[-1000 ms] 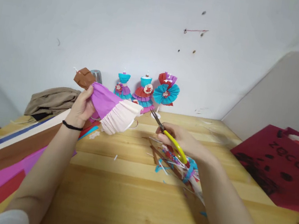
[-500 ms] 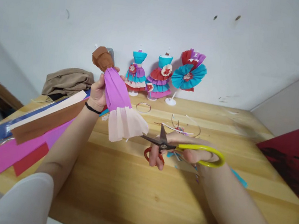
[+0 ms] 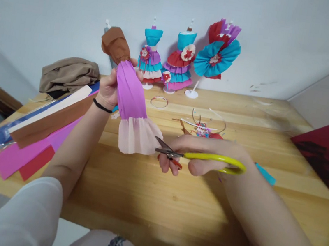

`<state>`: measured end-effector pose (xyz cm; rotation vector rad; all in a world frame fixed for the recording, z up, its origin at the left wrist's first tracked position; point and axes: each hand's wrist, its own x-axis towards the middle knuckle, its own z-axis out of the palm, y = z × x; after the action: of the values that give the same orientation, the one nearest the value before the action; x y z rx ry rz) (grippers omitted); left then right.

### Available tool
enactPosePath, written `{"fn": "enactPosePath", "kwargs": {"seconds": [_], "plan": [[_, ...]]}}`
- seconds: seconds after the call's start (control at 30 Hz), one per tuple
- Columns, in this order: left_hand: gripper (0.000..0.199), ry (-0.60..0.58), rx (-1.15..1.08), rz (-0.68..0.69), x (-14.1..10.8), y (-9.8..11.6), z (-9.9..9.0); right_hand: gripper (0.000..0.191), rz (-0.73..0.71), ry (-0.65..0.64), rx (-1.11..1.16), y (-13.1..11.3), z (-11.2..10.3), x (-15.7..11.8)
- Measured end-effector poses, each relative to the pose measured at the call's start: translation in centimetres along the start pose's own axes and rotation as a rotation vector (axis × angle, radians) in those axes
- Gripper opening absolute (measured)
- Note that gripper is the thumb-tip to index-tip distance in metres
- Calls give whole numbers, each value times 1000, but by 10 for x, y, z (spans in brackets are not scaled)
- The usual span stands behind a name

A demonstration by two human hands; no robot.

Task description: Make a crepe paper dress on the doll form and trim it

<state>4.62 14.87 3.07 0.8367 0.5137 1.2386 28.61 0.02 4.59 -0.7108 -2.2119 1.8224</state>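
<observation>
My left hand (image 3: pixel 109 87) is closed round the waist of a small paper dress (image 3: pixel 130 90), tilted above the table. The dress has a brown top, a long purple middle and a pale ruffled hem (image 3: pixel 137 134). Part of a grey mannequin with a white neck shows behind the brown top. In my right hand (image 3: pixel 203 156) is a pair of scissors (image 3: pixel 170 153) with one yellow and one red handle. Their blades are slightly apart and point left at the right edge of the hem; whether they touch it I cannot tell.
Against the wall stand two layered paper dresses (image 3: pixel 152 54) (image 3: pixel 181 65) and a stand with a large blue paper fan (image 3: pixel 216 60). Coloured paper strips (image 3: pixel 48 125) and a brown cloth (image 3: pixel 70 77) lie left. Scraps (image 3: pixel 202 129) and a blue strip (image 3: pixel 264 174) lie right.
The scissor blades have drawn closer together and moved slightly left, nearer the hem. My view has tipped downward, so the wall and dresses sit higher. The left hand keeps its hold.
</observation>
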Motion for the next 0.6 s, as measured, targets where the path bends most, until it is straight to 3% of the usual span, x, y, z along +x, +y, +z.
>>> {"fn": "enactPosePath", "kwargs": {"seconds": [0.13, 0.23, 0.4, 0.5, 0.6], "plan": [[68, 35, -12, -35, 3, -1, -3, 34, 23, 22, -98, -2, 3, 2], [76, 40, -32, -51, 3, -1, 0, 31, 44, 39, -153, -1, 3, 4], [105, -118, -10, -47, -2, 0, 6, 37, 41, 32, -144, -2, 2, 5], [108, -178, 29, -32, -3, 0, 5, 34, 36, 48, -132, -2, 2, 4], [106, -159, 54, -46, 1, 0, 2, 29, 52, 73, -135, 1, 3, 3]]}}
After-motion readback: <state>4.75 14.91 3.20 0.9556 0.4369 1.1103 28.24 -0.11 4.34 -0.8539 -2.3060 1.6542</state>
